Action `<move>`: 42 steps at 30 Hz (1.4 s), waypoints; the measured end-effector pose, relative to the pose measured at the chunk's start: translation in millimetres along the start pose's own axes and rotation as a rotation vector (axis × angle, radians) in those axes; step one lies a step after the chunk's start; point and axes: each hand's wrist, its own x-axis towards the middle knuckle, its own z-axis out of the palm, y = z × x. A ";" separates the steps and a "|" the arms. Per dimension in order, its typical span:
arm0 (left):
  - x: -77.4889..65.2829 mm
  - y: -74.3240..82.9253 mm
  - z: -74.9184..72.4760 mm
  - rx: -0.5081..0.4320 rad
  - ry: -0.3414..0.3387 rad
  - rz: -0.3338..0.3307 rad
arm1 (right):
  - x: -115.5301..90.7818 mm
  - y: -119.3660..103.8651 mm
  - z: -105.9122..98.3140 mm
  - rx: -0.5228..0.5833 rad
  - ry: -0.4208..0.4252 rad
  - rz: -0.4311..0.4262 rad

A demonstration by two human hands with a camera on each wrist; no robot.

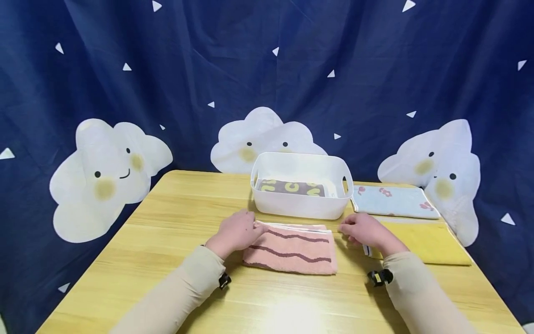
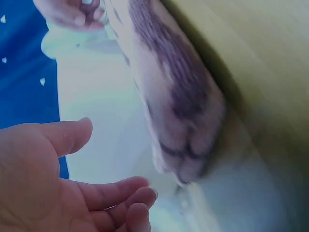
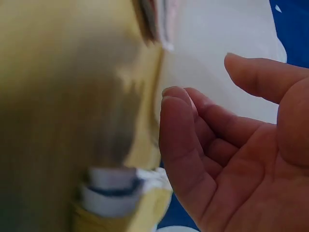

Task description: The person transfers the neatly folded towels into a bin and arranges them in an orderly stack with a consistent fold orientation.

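Note:
A folded pink towel (image 1: 289, 253) with brown wavy stripes lies on the table in front of a white plastic basket (image 1: 298, 207). My left hand (image 1: 238, 233) is at the towel's left back corner; in the left wrist view its thumb and fingers are apart, with nothing between them, beside the towel's folded end (image 2: 186, 111). To the right of the pink towel is my right hand (image 1: 368, 233), fingers loosely bent and holding nothing. It hovers near the left end of a folded yellow towel (image 1: 429, 243). Inside the basket lies a grey-brown towel (image 1: 288, 186) with yellow letters.
Behind the yellow towel, a folded light blue towel (image 1: 394, 202) with pink flowers lies to the right of the basket. The wooden table (image 1: 167, 222) ends at a dark blue curtain (image 1: 187, 55) printed with white clouds and small triangles.

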 end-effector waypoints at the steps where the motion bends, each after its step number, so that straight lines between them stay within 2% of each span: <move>1: 0.6 -3.9 0.4 -0.015 -0.016 -0.021 | 0.6 1.2 3.8 -0.002 -0.007 0.007; 6: 0.6 -17.3 1.8 -0.086 -0.095 -0.088 | 3.0 5.3 18.6 -0.012 -0.027 0.036; 13: -0.5 -20.1 7.3 -0.080 -0.159 -0.086 | 6.1 4.8 30.7 0.005 -0.042 0.037; 20: 0.8 -16.0 13.1 -0.066 -0.150 -0.057 | 9.3 -0.9 38.2 -0.033 -0.028 0.018; 27: -1.4 -15.5 13.7 -0.059 -0.147 -0.078 | 13.2 -5.2 40.7 -0.099 -0.039 -0.002; 31: -2.2 -16.3 14.4 -0.042 -0.142 -0.076 | 12.4 -4.1 39.5 -0.082 -0.061 -0.026; 38: -3.1 -23.1 15.6 -0.060 -0.153 -0.020 | 4.2 -6.2 32.2 -0.008 -0.070 -0.086; 42: -4.9 -22.4 3.7 -0.084 -0.129 0.028 | -2.4 -12.7 21.8 -0.013 -0.039 -0.117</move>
